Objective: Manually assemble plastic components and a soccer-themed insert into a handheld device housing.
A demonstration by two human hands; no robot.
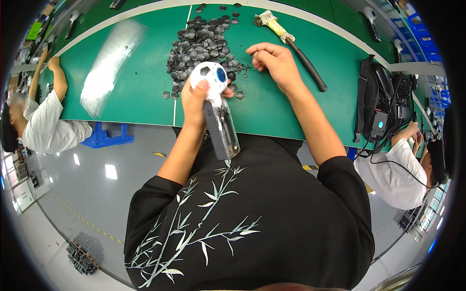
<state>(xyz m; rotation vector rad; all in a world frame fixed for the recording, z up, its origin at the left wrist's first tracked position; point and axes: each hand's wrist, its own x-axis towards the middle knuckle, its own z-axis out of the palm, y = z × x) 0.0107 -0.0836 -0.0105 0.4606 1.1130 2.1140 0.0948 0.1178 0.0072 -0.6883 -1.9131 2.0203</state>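
My left hand (195,99) is wrapped round a handheld device with a round white head patterned like a football and a dark grey, partly see-through handle (222,128). A black pentagon patch and a dark blue round spot show on its head (210,75). My right hand (275,65) is raised over the table right of the device, its fingers curled together at the tips. Something small and dark shows there, too small to name. Beyond the device lies a heap of small black pentagon-shaped pieces (201,43), with several thin dark bits at its right edge.
A hammer (306,63) with a yellow-wrapped head lies right of the heap on the green table (150,92). Clear plastic film (114,63) lies to the left, a black backpack (376,102) to the right. People sit at both sides; a blue stool (107,136) stands at left.
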